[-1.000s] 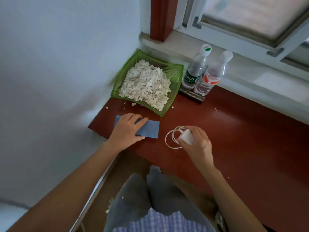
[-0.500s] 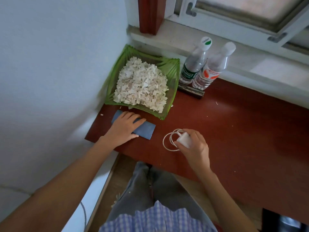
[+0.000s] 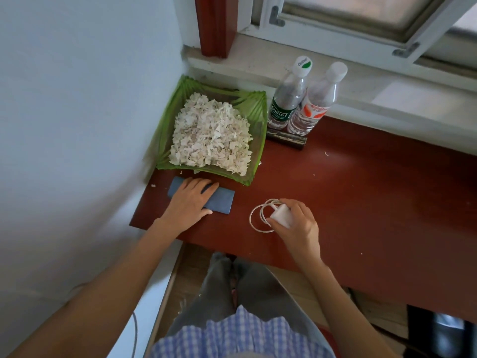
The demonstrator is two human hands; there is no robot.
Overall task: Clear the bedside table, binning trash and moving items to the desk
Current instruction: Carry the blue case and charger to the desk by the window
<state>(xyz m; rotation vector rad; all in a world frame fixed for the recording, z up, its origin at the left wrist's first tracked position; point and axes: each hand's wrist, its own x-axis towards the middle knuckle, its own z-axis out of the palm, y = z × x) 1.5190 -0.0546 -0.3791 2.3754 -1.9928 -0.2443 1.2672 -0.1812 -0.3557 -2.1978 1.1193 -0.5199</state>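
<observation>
A flat blue folded item (image 3: 222, 200) lies on the red-brown table (image 3: 361, 197) near its left front corner. My left hand (image 3: 189, 201) rests flat on it, fingers spread over its left half. My right hand (image 3: 296, 223) grips a white charger block (image 3: 281, 215), whose white cable (image 3: 258, 218) lies coiled on the table to the left of the hand. Behind the blue item stands a green square dish (image 3: 255, 115) heaped with torn paper scraps (image 3: 210, 135).
Two plastic water bottles (image 3: 286, 99) (image 3: 316, 104) stand at the back by the window sill, on a dark flat object (image 3: 286, 138). A white wall closes the left side. Small paper bits dot the table. My legs are below the front edge.
Both hands have stayed where they were, on the blue item and the charger. Only the camera view has shifted slightly.
</observation>
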